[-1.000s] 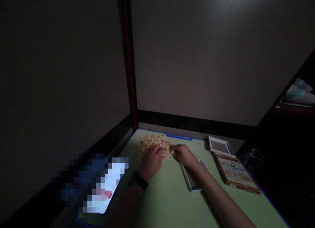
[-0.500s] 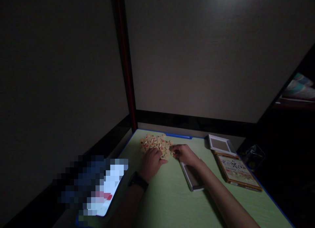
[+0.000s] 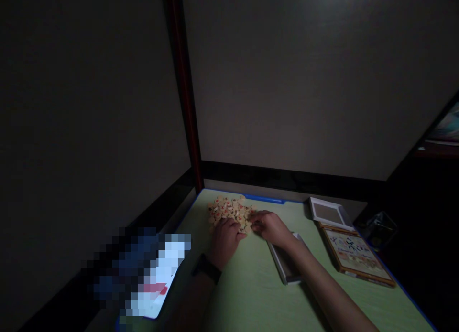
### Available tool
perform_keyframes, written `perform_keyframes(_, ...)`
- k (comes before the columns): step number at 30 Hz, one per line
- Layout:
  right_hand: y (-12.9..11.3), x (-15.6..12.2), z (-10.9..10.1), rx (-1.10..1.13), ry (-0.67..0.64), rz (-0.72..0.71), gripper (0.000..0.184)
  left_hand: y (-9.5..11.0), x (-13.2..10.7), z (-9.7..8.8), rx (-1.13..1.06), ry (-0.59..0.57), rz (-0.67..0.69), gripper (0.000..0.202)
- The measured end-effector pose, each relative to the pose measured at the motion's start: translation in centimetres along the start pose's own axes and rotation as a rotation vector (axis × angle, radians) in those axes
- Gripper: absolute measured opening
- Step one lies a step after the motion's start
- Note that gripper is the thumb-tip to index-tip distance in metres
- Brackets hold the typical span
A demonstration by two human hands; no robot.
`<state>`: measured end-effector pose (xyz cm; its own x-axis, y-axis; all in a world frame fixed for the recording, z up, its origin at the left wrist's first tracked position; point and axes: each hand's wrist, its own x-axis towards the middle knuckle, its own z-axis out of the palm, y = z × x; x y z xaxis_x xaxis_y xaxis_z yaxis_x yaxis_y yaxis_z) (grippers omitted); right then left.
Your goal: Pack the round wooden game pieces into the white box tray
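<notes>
A heap of round wooden Chinese chess pieces (image 3: 229,208), marked in red and black, lies at the far left of the green table. Over the near side of the heap rests my left hand (image 3: 226,234), fingers bent down onto the pieces and thumb apart; it wears a dark wristband (image 3: 208,269). At the heap's right edge is my right hand (image 3: 267,223), its fingertips curled together against the pieces; anything between them is hidden. Under my right forearm, partly covered, sits a shallow white-edged box tray (image 3: 278,264).
A second white-edged box part (image 3: 328,212) lies at the back right, beside a printed box with a wooden-coloured border (image 3: 358,255). A lit screen (image 3: 158,284), partly pixelated, stands at the left edge. Walls close in behind and left.
The view has shifted slightly, so everything sits a little further right. My right fingers have closed in at the heap's edge, and the single piece seen by them is now hidden.
</notes>
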<state>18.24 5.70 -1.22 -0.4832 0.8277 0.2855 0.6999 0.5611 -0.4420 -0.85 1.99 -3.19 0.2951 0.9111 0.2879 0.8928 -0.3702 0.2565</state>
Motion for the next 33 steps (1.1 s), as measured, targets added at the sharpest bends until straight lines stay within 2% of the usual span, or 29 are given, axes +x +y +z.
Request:
perform_keyframes(3, -0.8, 0.1, 0.2, -0.043, -0.036, -0.086, 0.027, -0.1, 0.4, -1.0, -0.027, -0.014, -0.014, 0.019)
perform_keyframes(5, -1.2, 0.2, 0.4, -0.079, -0.081, -0.124, 0.024, -0.2, 0.6, -1.9, -0.031, 0.018, -0.058, 0.021)
perform_keyframes(9, -1.4, 0.2, 1.0, -0.174, -0.127, -0.117, 0.019, -0.9, 0.7, -3.8, 0.148, 0.157, -0.306, 0.036)
perform_keyframes(15, -1.7, 0.2, 1.1, -0.23, -0.168, -0.111, 0.023, -1.9, -0.1, -4.5, 0.273, 0.124, -0.451, 0.038)
perform_keyframes(26, -1.8, 0.3, 0.2, -0.148, -0.149, -0.057, 0.027, -1.8, -0.4, -4.1, 0.304, 0.063, -0.487, 0.034)
perform_keyframes(33, -1.6, 0.3, -0.1, -0.107, -0.144, -0.081, 0.026, -1.9, -0.2, -4.1, 0.225, -0.002, -0.472, 0.026)
